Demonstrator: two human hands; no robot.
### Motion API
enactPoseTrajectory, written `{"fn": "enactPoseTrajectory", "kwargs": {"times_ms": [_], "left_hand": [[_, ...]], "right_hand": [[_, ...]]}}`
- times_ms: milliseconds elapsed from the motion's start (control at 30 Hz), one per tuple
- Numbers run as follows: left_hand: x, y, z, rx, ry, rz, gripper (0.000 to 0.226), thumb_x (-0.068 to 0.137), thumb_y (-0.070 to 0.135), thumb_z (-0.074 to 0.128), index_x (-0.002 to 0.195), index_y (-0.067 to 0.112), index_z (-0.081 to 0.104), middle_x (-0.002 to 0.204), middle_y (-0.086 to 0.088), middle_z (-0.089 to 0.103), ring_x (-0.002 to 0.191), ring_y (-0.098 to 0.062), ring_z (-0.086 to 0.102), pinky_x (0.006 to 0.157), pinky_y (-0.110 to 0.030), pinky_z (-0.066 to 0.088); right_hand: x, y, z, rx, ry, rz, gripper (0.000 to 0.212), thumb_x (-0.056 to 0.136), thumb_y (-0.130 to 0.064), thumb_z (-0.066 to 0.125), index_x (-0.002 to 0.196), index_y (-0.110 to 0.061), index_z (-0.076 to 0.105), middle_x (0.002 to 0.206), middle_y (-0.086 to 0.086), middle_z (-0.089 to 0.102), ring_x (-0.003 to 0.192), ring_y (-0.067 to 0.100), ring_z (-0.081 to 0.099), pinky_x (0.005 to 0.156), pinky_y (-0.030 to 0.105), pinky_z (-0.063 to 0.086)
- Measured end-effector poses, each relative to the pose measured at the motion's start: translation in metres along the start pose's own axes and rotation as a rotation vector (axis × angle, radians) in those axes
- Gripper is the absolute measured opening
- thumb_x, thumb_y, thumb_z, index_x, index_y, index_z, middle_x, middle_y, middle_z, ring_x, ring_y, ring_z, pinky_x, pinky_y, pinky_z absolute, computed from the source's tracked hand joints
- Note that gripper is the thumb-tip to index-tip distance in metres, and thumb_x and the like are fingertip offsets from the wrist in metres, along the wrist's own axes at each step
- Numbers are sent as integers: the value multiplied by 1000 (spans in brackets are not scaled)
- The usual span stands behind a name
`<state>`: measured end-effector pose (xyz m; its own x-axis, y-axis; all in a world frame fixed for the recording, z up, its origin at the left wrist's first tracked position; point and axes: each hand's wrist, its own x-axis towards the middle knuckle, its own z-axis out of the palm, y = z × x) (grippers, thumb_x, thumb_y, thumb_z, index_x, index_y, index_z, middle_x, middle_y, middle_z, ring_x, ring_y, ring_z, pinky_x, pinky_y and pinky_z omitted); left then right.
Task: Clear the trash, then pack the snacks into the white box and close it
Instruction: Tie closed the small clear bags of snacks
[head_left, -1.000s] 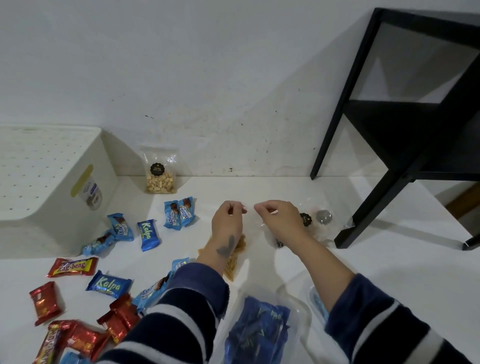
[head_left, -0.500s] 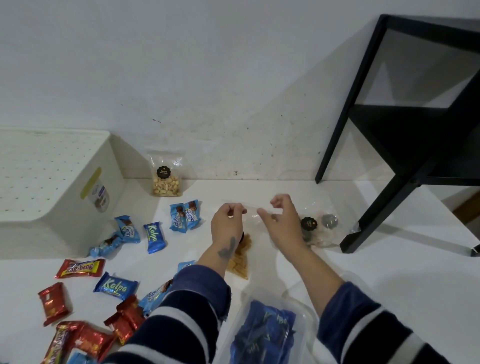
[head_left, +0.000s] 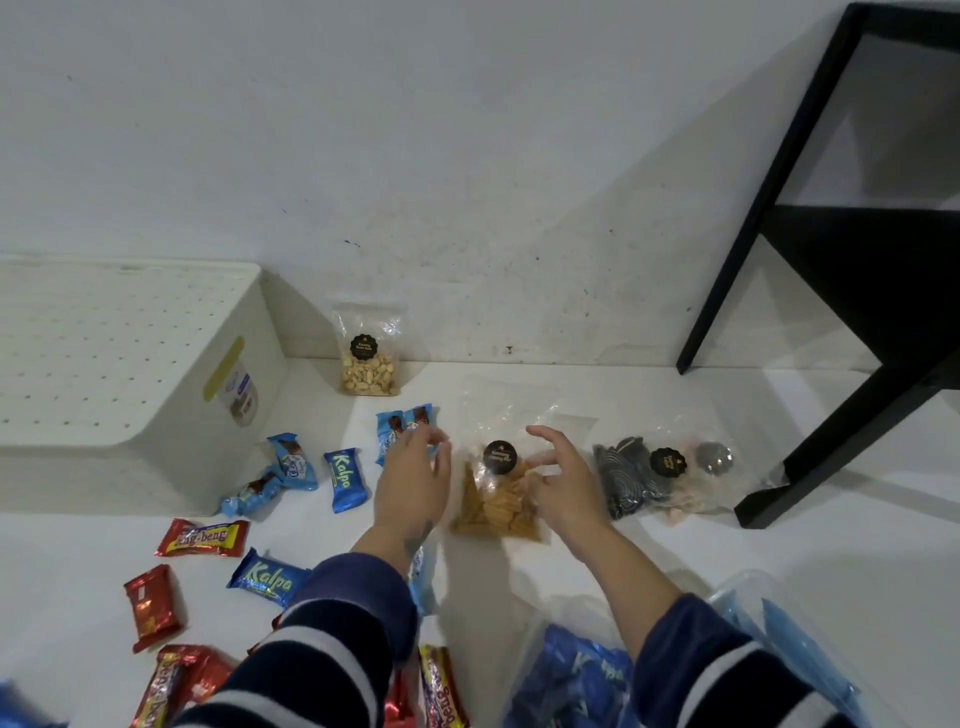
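Packing looks barely begun, if at all: the white box (head_left: 130, 353) sits at the floor's left edge against the wall with its lid on, and the snacks lie scattered outside it. A peanut bag (head_left: 368, 349) leans on the wall just right of the box; blue wrappers (head_left: 345, 479) and red bars (head_left: 203, 538) are strewn over the left and near floor; a chip bag (head_left: 497, 491) lies mid-floor, with a dark-cookie bag (head_left: 649, 475) to its right near the black table leg (head_left: 841, 431). Clear bags of blue packets (head_left: 571, 675) lie at the near edge; whether any of this is trash I cannot tell. The left hand (head_left: 413, 483) and right hand (head_left: 563, 480) flank the chip bag, fingers loosely spread, grasping nothing; the right fingertips seem to brush its plastic.
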<state>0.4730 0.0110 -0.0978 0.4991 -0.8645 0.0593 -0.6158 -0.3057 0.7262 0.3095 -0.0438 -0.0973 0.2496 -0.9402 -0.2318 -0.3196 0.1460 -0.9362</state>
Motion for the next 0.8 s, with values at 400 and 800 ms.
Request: {"fn": "enactPoseTrajectory", "kwargs": {"times_ms": [400, 800], "left_hand": [[22, -105, -25, 674, -270, 231, 57, 92, 57, 12, 147, 44, 9, 158, 11, 0, 147, -28, 4, 116, -58, 6], [24, -113, -21, 518, -128, 264, 51, 78, 47, 52, 129, 48, 45, 146, 15, 41, 139, -21, 32, 112, -57, 22]], "right_hand": [[109, -88, 32, -86, 51, -286, 65, 84, 16, 50, 123, -36, 51, 105, 0, 54, 84, 13, 54, 71, 26, 51], [176, -54, 108, -4, 42, -151, 71, 86, 18, 40, 129, -38, 41, 120, 2, 48, 104, 22, 56, 64, 20, 43]]}}
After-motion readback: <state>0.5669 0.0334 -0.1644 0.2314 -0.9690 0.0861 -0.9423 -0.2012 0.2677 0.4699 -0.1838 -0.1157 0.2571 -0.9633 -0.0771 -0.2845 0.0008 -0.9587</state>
